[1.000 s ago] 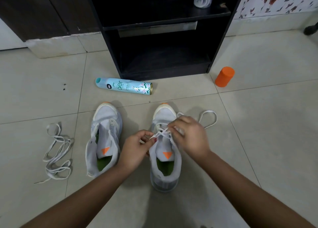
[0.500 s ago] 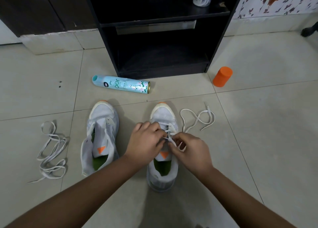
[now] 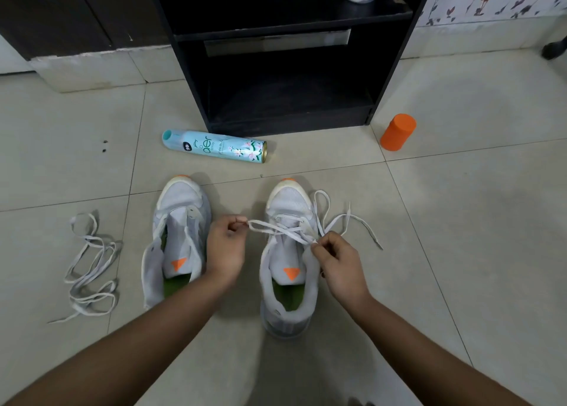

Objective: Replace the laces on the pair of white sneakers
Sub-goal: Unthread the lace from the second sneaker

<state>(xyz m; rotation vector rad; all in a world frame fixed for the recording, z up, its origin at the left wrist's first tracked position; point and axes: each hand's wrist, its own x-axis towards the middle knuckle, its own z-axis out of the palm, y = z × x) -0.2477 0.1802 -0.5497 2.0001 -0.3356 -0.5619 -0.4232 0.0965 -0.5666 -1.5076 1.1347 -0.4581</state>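
Note:
Two white sneakers with orange toe tips stand side by side on the tiled floor. The left sneaker (image 3: pixel 178 240) has no lace and its tongue lies open. A white lace (image 3: pixel 282 229) crosses the front eyelets of the right sneaker (image 3: pixel 288 270). My left hand (image 3: pixel 225 247), between the shoes, pinches a loop of that lace pulled out to the left. My right hand (image 3: pixel 336 260) pinches the lace at the shoe's right edge. Loose ends (image 3: pixel 346 221) trail on the floor to the right.
A second loose white lace (image 3: pixel 89 264) lies in a tangle on the floor at the left. A pale blue spray can (image 3: pixel 214 146) lies beyond the shoes, before a black shelf unit (image 3: pixel 288 77). An orange cap (image 3: pixel 398 132) stands at the right.
My hands were together over the right sneaker's front. Now they have drawn apart, the left one pulling a lace loop out leftward. The loose ends at the right have shifted.

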